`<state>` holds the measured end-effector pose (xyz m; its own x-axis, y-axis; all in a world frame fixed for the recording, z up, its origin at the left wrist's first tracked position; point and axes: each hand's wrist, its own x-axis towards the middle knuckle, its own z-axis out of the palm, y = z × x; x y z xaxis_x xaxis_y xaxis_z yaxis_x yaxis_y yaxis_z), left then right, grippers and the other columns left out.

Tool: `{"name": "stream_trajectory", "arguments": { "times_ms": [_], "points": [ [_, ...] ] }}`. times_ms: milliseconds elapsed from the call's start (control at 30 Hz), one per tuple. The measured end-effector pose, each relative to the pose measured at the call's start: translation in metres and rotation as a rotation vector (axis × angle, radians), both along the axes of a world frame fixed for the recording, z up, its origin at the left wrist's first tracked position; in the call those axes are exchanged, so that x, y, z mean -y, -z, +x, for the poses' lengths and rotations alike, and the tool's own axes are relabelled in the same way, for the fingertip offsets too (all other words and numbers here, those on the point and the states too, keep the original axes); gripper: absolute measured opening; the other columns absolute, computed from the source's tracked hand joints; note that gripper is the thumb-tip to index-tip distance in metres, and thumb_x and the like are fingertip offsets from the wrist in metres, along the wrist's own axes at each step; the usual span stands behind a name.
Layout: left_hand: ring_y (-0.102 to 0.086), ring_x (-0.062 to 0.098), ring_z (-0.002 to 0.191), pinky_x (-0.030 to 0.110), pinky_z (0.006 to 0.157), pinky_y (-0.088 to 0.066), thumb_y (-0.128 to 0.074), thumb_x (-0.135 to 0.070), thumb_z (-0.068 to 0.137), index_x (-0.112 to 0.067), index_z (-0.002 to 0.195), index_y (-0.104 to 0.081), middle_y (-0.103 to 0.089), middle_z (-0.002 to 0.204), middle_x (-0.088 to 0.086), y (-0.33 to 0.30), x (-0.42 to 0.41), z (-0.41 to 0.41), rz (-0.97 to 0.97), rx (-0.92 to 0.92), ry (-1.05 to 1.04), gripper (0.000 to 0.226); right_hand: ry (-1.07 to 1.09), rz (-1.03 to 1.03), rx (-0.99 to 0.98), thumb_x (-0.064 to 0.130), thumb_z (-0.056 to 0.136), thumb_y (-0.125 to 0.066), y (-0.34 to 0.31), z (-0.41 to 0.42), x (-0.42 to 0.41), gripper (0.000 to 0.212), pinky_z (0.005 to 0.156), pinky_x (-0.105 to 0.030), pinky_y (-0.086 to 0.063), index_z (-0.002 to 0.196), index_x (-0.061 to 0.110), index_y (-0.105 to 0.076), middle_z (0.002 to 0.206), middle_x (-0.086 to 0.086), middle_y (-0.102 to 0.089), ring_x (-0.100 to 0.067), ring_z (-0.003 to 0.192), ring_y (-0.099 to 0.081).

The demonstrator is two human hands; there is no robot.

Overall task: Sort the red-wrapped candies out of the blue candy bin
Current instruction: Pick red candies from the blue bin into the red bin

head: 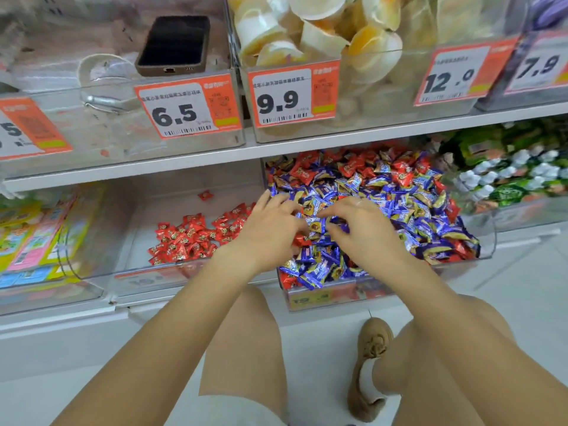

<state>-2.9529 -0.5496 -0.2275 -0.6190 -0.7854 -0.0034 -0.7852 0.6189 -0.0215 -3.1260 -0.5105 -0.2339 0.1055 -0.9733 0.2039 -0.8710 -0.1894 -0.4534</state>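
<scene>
Red candies [399, 172] scattered through blue bin [487, 241], many at back. Left hand [269, 229] pinching red candy [299, 240]; right hand [362, 229] fingers curled, raking wrappers, grip unclear. Best lift singly, drop onto red pile [190, 238] alongside.

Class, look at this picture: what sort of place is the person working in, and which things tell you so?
Most likely a shop's pick-and-mix sweets aisle. Orange-and-white price tags hang on clear plastic shelf bins, and loose red-wrapped candies and blue-wrapped candies fill those bins.
</scene>
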Motion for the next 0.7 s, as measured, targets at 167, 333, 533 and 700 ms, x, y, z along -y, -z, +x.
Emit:
{"name": "stream_trajectory", "arguments": {
  "times_ms": [167,333,533,700],
  "points": [
    [-0.049,0.016,0.1,0.031,0.088,-0.037,-0.072,-0.033,0.082,-0.024,0.107,-0.07,-0.063,0.099,-0.011,-0.007,0.0,0.022,-0.014,-0.576,-0.208,0.026,0.008,-0.064,-0.069,0.033,0.096,-0.051,-0.001,0.017,0.034,0.026,0.071,-0.03,-0.042,0.104,0.021,-0.071,0.098,-0.003,-0.068,-0.023,0.097,-0.057],
    [-0.055,0.01,0.078,0.025,0.074,-0.045,-0.069,-0.027,0.082,-0.021,0.096,-0.062,-0.063,0.085,-0.007,-0.011,-0.004,0.036,0.16,-0.872,-0.445,0.017,0.096,0.139,-0.328,0.062,0.086,-0.051,-0.008,0.042,0.064,0.053,0.049,-0.024,-0.034,0.064,0.015,-0.059,0.059,0.0,-0.052,-0.021,0.063,-0.057],
    [-0.05,0.019,0.068,0.034,0.06,-0.036,-0.046,-0.013,0.089,-0.02,0.094,-0.046,-0.056,0.078,0.003,-0.022,0.005,0.034,0.202,-0.718,-0.406,0.008,-0.007,0.194,-0.343,0.037,0.086,-0.063,-0.004,0.04,0.064,0.03,0.064,-0.029,-0.04,0.11,0.019,-0.061,0.098,-0.001,-0.065,-0.023,0.092,-0.06],
    [-0.055,0.028,0.091,0.032,0.067,-0.035,-0.058,-0.029,0.082,-0.019,0.106,-0.052,-0.049,0.099,0.001,-0.02,0.014,0.018,0.124,-0.299,-0.351,0.026,0.045,0.111,-0.001,0.022,0.088,-0.054,-0.001,0.032,0.059,0.03,0.062,-0.026,-0.036,0.117,0.025,-0.061,0.103,-0.003,-0.058,-0.02,0.083,-0.057]
  ]
}}
